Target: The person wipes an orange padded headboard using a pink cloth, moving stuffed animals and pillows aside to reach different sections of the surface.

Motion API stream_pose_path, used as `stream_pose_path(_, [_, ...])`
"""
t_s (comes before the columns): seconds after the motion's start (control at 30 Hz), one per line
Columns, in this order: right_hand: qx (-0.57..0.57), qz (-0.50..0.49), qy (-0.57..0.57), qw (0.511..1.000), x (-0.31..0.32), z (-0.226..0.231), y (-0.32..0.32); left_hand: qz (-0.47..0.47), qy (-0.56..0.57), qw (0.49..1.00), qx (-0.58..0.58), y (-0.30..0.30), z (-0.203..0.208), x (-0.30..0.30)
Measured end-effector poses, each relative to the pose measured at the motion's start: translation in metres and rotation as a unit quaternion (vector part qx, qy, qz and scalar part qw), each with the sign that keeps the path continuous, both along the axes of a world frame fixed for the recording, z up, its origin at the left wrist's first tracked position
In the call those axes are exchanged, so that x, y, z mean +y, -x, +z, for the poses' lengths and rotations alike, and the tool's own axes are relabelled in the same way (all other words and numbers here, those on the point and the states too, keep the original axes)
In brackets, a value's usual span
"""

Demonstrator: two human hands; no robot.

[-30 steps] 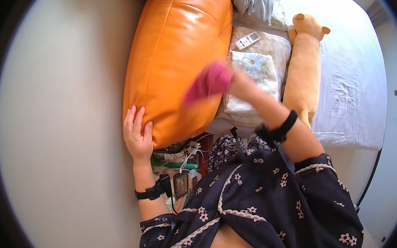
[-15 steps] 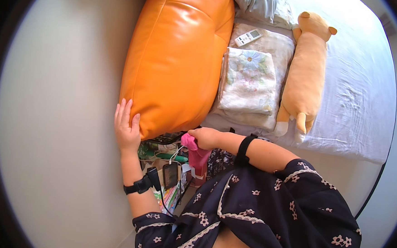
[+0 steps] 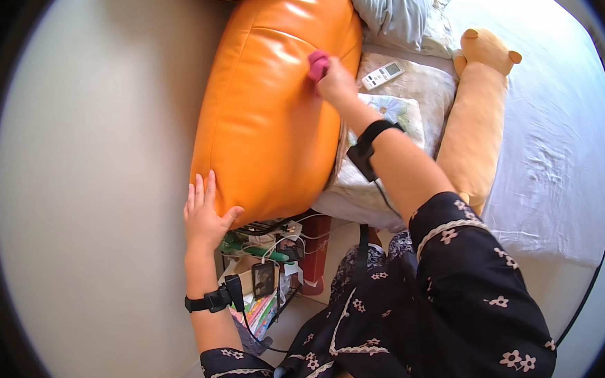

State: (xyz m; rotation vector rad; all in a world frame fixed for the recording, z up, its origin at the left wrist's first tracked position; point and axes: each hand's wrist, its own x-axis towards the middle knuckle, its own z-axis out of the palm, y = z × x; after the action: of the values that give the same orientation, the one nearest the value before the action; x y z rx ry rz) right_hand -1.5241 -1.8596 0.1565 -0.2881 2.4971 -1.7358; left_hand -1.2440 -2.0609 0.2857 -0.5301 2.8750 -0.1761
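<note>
Currently, a bunched pink cloth (image 3: pixel 318 65) is gripped in the right hand (image 3: pixel 338 84), whose fingers are curled closed around it. The cloth is held over the upper right part of a large, shiny orange cushion (image 3: pixel 271 132); whether it is pressed to the surface or held just above cannot be told. The cushion's lower left end is touched by the left hand (image 3: pixel 207 218), whose fingers are extended, with the thumb spread well apart from them. A black strap is worn on each wrist. To the right of the cushion, folded floral fabric (image 3: pixel 407 116) is partly hidden by the right forearm, and a white remote control (image 3: pixel 383 76) is seen just beyond it. Farther right, a long tan plush toy (image 3: pixel 474 130) is laid on the bed (image 3: pixel 553 163). Below the cushion, a dark phone (image 3: pixel 263 280) is seen among white cables.
</note>
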Motion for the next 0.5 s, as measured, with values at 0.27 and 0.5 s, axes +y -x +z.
stream_pose_path(0.27, [-0.015, 0.560, -0.157, 0.813, 0.018, -0.033, -0.218, -0.003, -0.031, 0.997, 0.073, -0.003, -0.029, -0.051])
stream_pose_path(0.5, [-0.199, 0.197, -0.080, 0.957, 0.052, -0.089, -0.108, -0.050, -0.065, 0.991, 0.108, 0.012, -0.059, -0.081])
